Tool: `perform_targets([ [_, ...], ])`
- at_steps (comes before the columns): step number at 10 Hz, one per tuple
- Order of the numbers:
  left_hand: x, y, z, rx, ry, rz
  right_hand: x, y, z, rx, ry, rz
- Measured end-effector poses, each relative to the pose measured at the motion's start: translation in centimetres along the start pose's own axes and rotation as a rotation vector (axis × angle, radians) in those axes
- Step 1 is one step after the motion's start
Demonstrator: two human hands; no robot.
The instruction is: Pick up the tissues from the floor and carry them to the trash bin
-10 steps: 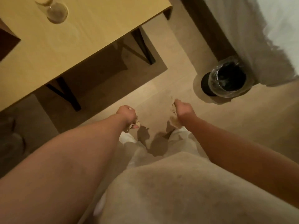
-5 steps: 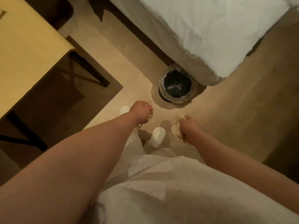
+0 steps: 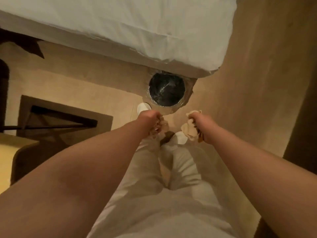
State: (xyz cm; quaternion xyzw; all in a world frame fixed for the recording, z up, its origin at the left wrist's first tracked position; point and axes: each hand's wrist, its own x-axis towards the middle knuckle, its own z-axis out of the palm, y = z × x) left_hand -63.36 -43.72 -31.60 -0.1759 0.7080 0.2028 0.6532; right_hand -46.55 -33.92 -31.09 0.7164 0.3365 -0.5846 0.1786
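A person stands looking straight down at the floor point(image 3: 248, 83), both bare arms stretched forward and down. The left hand point(image 3: 151, 121) is curled into a fist, its fingers point(image 3: 158, 125) pressed together around a small wad of tissue point(image 3: 163, 127) that only peeks out below the knuckles. The right hand point(image 3: 199, 125) is also closed, its fingers wrapped tight on a larger crumpled tissue point(image 3: 188, 130) that bulges out to the left of the fist and sticks up a little above it. Both hands are held above the floor, near each other but apart, with the person's light trousers point(image 3: 171, 186) and white shoes point(image 3: 142, 107) beneath them. Just ahead of the hands stands a round trash bin point(image 3: 167, 89) lined with a clear plastic bag, its dark opening facing up; one shoe tip is just beside its rim. The bin sits right against the corner of a bed point(image 3: 120, 31) covered in a white sheet, which fills the top of the view. To the left, the corner of a yellow table point(image 3: 10, 152) shows, with dark legs and shadow under it.
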Motion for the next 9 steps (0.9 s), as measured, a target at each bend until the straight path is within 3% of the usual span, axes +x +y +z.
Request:
perform_targets([
  [3,16.1,7.6,1.5,-0.005,0.008,-0.022,15.8,-4.3,3.3,0.282,-0.15,0.086],
  [5,25.8,8.2,2.1,-0.234,-0.013,-0.061,24.5,-5.7,4.2,0.477,-0.297,0.124],
  [6,26.9,8.2,2.4,-0.243,-0.035,-0.064,25.1,-6.6,4.2,0.435,-0.296,0.084],
  [9,18.2,7.6,2.0,-0.149,-0.014,-0.028,17.8,-5.7,2.9,0.395,-0.224,0.099],
])
